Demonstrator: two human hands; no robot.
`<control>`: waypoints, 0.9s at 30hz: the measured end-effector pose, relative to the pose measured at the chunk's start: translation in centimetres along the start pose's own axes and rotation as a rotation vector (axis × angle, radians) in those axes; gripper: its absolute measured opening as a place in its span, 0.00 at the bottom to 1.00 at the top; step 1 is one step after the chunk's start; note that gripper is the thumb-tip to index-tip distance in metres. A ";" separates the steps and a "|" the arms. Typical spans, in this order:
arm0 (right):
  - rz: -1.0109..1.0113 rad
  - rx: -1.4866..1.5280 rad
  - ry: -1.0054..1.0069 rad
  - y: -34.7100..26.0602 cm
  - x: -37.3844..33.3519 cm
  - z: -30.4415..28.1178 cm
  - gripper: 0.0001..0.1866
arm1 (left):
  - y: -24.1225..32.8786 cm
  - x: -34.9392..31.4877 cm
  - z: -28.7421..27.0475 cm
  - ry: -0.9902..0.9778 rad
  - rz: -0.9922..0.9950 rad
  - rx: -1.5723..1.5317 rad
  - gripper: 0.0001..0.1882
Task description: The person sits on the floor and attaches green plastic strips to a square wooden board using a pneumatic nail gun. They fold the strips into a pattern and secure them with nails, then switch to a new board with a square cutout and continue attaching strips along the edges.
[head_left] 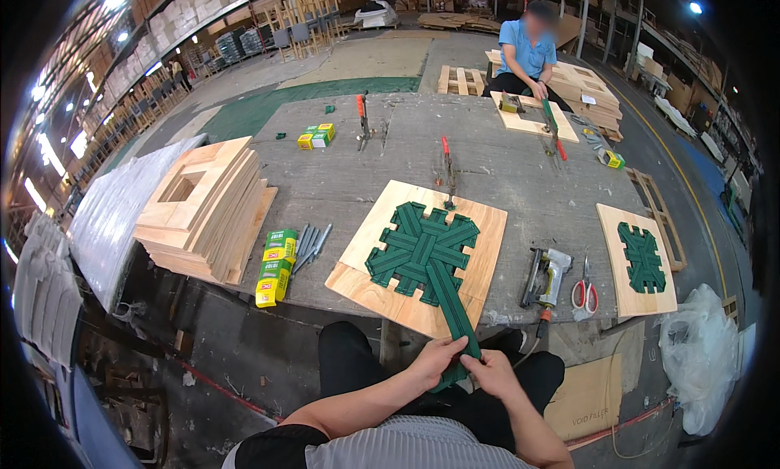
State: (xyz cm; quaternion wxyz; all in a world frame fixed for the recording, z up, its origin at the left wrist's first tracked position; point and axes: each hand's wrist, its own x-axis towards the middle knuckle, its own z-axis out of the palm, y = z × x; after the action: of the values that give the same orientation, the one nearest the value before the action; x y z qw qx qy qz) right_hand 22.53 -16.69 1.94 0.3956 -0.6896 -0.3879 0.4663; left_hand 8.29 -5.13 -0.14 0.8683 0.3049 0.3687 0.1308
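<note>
In front of me a square wooden panel (357, 276) lies on the table, its near edge reaching out toward my lap. Woven green webbing straps (416, 246) cross over its middle. A long green webbing strap (452, 302) runs from the weave over the panel's near edge toward me. My left hand (441, 362) pinches this strap just past the edge. Close beside it, my right hand (490, 371) grips the same strap, and more webbing hangs below. A red-handled toggle clamp (446, 164) stands at the panel's far edge.
A nail gun (556, 276) and red-handled scissors (584, 293) lie right of the panel. Another webbed panel (606, 258) is farther right. Leftward are yellow-green boxes (276, 268), metal strips (312, 243) and stacked panels (199, 217). A co-worker (528, 56) sits across the table.
</note>
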 end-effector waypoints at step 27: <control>0.335 0.354 -0.017 -1.2 8.6 0.8 0.21 | 5.5 6.1 -5.5 0.626 1.203 1.622 0.22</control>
State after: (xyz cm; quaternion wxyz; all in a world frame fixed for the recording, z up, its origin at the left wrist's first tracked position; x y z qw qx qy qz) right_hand 23.84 -8.32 -0.06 0.4243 -0.6603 -0.1834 0.5919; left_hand 8.57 4.26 -3.09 0.0630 0.8790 0.3415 0.3268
